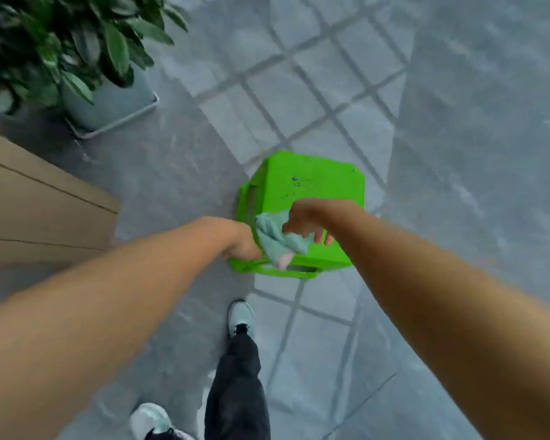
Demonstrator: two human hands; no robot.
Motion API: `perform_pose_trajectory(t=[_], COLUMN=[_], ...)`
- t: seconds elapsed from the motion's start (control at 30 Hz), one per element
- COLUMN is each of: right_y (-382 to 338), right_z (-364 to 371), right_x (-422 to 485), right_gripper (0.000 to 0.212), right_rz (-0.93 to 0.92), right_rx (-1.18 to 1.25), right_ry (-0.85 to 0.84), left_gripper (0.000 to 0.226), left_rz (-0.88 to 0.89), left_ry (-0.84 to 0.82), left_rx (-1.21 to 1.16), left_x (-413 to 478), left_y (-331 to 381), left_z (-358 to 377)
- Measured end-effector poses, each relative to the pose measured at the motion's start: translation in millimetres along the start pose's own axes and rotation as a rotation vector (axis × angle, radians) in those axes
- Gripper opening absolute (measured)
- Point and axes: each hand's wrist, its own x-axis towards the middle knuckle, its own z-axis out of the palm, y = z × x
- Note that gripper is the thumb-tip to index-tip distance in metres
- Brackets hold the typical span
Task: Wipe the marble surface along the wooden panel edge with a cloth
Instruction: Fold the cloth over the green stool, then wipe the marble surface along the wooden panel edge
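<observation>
A pale green cloth (275,238) with a pinkish corner hangs between my two hands, just above a bright green plastic stool (302,188). My left hand (243,244) is closed at the stool's near left edge, touching the cloth's lower part. My right hand (308,219) pinches the cloth's upper part with its fingers curled down. The wooden panel (35,204) lies to the left. Grey marble floor (178,185) runs along the panel's edge. The picture is blurred by motion.
A potted plant (77,55) in a pale pot on a square tray (121,120) stands at the upper left, beyond the panel. My legs in dark trousers and light shoes (240,315) are below the stool. Grid-lined paving spreads to the right.
</observation>
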Motion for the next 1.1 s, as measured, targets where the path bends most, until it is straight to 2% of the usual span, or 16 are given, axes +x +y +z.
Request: perform_pose_trajectory(t=[0.1, 0.2, 0.3, 0.4, 0.5, 0.57, 0.67, 0.77, 0.87, 0.93, 1.03, 1.07, 1.1], right_y=[31, 51, 62, 61, 33, -6, -88, -175, -251, -294, -344, -356, -365], right_z=[21, 52, 69, 84, 104, 114, 129, 160, 209, 239, 279, 293, 308], right_x=[60, 111, 146, 151, 146, 148, 164, 211, 284, 337, 404, 424, 442], right_gripper=[0.049, 0.048, 0.05, 0.048, 0.035, 0.03, 0.032, 0.027, 0.025, 0.029, 0.041, 0.048, 0.054], right_rz=[-0.012, -0.018, -0.001, -0.019, 0.012, -0.03, -0.279, -0.48, -0.561, -0.608, -0.612, -0.575, -0.531], right_rx=[-0.002, 0.154, 0.29, 0.371, 0.435, 0.367, 0.138, 0.057, -0.039, -0.097, -0.068, -0.065, -0.065], right_ry=[0.068, 0.219, 0.408, 0.545, 0.718, 0.808, 0.808, 0.766, 0.61, 0.541, 0.677, 0.728, 0.747], left_gripper=[0.061, 0.084, 0.063, 0.049, 0.037, 0.029, 0.021, 0.023, 0.023, 0.022, 0.023, 0.032, 0.049], left_rz=[-0.016, -0.157, -0.159, 0.016, 0.131, 0.113, -0.091, -0.195, -0.277, -0.357, -0.435, -0.487, -0.592], left_ry=[0.115, 0.259, 0.503, 0.657, 0.688, 0.683, 0.678, 0.646, 0.693, 0.799, 0.901, 0.892, 0.865], left_rx=[-0.175, -0.603, -0.871, -0.963, -1.12, -1.263, -1.598, -1.872, -1.924, -1.956, -1.967, -1.916, -1.763], left_x=[76, 134, 174, 186, 184, 185, 188, 201, 224, 246, 284, 300, 314], left_y=[5, 9, 1, -14, -30, -51, -114, -207, -311, -378, -458, -480, -501], left_z=[7, 26, 49, 75, 96, 108, 132, 174, 225, 254, 289, 303, 322])
